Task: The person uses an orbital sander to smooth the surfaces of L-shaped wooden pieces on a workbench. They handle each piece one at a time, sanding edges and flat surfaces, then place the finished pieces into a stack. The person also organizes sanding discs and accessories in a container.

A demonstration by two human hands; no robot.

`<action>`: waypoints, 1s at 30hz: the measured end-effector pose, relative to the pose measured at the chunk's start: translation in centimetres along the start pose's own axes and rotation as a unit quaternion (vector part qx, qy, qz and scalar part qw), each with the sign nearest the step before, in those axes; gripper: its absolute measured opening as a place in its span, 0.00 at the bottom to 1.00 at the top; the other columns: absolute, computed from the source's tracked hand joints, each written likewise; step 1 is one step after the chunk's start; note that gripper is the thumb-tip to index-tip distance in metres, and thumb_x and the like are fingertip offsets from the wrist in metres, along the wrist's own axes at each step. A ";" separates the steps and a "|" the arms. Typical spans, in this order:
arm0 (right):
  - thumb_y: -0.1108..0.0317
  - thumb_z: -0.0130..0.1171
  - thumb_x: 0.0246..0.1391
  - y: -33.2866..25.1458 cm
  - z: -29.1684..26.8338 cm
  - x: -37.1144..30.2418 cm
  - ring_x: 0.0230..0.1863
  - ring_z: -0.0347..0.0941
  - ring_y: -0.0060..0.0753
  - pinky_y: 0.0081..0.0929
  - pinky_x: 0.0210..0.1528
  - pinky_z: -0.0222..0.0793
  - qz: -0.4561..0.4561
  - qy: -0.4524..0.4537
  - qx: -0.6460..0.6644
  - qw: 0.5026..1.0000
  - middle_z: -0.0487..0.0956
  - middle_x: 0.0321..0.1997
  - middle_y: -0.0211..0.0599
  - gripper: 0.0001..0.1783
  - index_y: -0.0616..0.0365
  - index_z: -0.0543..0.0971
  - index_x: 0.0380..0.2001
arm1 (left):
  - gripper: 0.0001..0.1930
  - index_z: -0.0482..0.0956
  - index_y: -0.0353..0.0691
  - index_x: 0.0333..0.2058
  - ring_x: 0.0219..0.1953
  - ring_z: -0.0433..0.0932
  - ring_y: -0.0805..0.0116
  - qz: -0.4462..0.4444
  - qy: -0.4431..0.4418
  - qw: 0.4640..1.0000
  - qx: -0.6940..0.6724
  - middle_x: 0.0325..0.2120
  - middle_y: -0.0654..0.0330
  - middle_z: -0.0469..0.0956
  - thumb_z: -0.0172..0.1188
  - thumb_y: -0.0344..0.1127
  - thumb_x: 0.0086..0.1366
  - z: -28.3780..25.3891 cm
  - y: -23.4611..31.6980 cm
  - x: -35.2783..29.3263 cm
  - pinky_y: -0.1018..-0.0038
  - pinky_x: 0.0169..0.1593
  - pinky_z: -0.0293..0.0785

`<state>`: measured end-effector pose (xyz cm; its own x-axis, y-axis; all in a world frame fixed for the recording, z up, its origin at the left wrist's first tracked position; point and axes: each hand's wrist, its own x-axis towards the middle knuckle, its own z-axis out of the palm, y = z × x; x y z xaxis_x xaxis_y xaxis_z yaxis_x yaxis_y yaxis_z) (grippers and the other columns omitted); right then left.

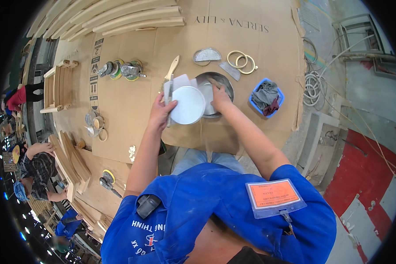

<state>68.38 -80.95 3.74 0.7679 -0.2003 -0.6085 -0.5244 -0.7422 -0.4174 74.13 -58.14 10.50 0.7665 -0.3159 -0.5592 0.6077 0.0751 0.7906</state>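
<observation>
My left hand point(162, 109) is closed on the edge of a round white disc point(188, 105), the thumb on its face. A narrow grey strip point(170, 94) stands along that edge by the fingers. Behind the disc, pale sheets point(177, 83) show in part. My right hand point(221, 95) reaches into a round metal bowl point(226, 81), its fingers bent against something pale inside. What these fingers grip is partly hidden. Just beyond the left hand lies a brush with a wooden handle point(174, 66). The white disc covers part of the bowl.
Right of the bowl sits a blue basket point(253, 102) of cloths. Metal half-discs point(207, 55) and brass-coloured rings point(247, 64) lie behind it. Sanders point(132, 69) stand at left, near a small wooden frame point(58, 86). Wooden slats point(136, 20) line the far edge. People work at left.
</observation>
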 end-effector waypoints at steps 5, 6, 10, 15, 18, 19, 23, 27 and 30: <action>0.72 0.54 0.49 2.6 -3.8 2.0 0.51 0.71 0.53 0.37 0.52 0.68 -0.113 0.034 0.121 0.986 0.70 0.52 0.58 0.29 0.57 0.66 0.57 | 0.34 0.58 0.35 0.56 0.44 0.77 0.60 0.005 0.069 0.990 0.123 0.43 0.47 0.75 0.65 0.25 0.52 4.9 -5.1 2.5 0.69 0.45 0.76; 0.72 0.54 0.50 3.1 -4.3 2.1 0.49 0.72 0.52 0.36 0.50 0.69 -0.130 0.073 0.174 0.973 0.72 0.50 0.56 0.27 0.57 0.68 0.56 | 0.35 0.58 0.35 0.57 0.45 0.76 0.59 0.014 0.083 0.983 0.162 0.44 0.46 0.74 0.65 0.25 0.51 5.7 -6.1 3.1 0.69 0.46 0.75; 0.71 0.54 0.51 5.4 -5.7 0.6 0.42 0.75 0.41 0.31 0.45 0.70 -0.103 0.116 0.225 0.962 0.77 0.43 0.46 0.24 0.59 0.69 0.54 | 0.40 0.56 0.36 0.58 0.49 0.73 0.52 0.113 0.105 0.933 0.326 0.47 0.43 0.72 0.67 0.26 0.47 7.8 -8.5 5.5 0.65 0.52 0.70; 0.70 0.57 0.49 5.8 -4.6 -1.8 0.43 0.74 0.40 0.33 0.46 0.69 -0.076 0.062 0.197 0.975 0.76 0.42 0.44 0.25 0.59 0.70 0.53 | 0.38 0.57 0.42 0.59 0.52 0.67 0.42 0.075 0.116 0.885 0.444 0.54 0.38 0.63 0.61 0.24 0.49 8.8 -8.6 6.1 0.62 0.56 0.65; 0.70 0.60 0.46 4.6 -2.8 -2.9 0.47 0.72 0.44 0.37 0.49 0.68 -0.105 0.080 0.114 0.985 0.74 0.46 0.46 0.26 0.57 0.70 0.52 | 0.35 0.57 0.45 0.59 0.53 0.65 0.38 0.082 0.119 0.833 0.534 0.58 0.39 0.55 0.56 0.22 0.52 9.6 -8.8 5.5 0.61 0.56 0.65; 0.70 0.60 0.45 4.1 -2.3 -3.0 0.49 0.71 0.46 0.38 0.50 0.67 -0.123 0.097 0.074 0.985 0.73 0.47 0.46 0.27 0.57 0.70 0.52 | 0.33 0.58 0.45 0.59 0.53 0.65 0.37 0.103 0.123 0.803 0.574 0.59 0.39 0.54 0.54 0.22 0.53 9.9 -9.0 5.2 0.60 0.56 0.65; 0.67 0.58 0.48 2.4 -0.4 -3.6 0.50 0.68 0.51 0.42 0.49 0.69 -0.174 0.053 -0.077 0.980 0.70 0.47 0.48 0.23 0.54 0.71 0.49 | 0.34 0.61 0.43 0.58 0.53 0.65 0.38 0.182 0.081 0.719 0.666 0.52 0.34 0.61 0.59 0.24 0.50 9.6 -9.5 3.5 0.60 0.54 0.65; 0.67 0.59 0.47 2.0 0.2 -3.5 0.51 0.67 0.51 0.41 0.51 0.68 -0.188 0.011 -0.142 0.972 0.69 0.47 0.47 0.22 0.53 0.72 0.48 | 0.23 0.70 0.40 0.51 0.46 0.71 0.40 0.052 -0.050 0.734 0.675 0.48 0.35 0.67 0.55 0.27 0.54 8.3 -9.1 3.1 0.59 0.48 0.70; 0.68 0.60 0.46 2.8 -0.7 -2.8 0.50 0.68 0.47 0.38 0.52 0.67 -0.191 -0.009 -0.081 0.978 0.70 0.48 0.46 0.23 0.55 0.73 0.48 | 0.16 0.76 0.39 0.44 0.38 0.75 0.44 0.100 -0.042 0.743 0.660 0.40 0.40 0.74 0.50 0.27 0.57 7.9 -9.1 3.3 0.57 0.43 0.73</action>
<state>65.00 -82.87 4.78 0.8891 0.1212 -0.4414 -0.1345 -0.8526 -0.5050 69.46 -67.32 3.40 0.7647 -0.4858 -0.4234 -0.2936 -0.8475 0.4422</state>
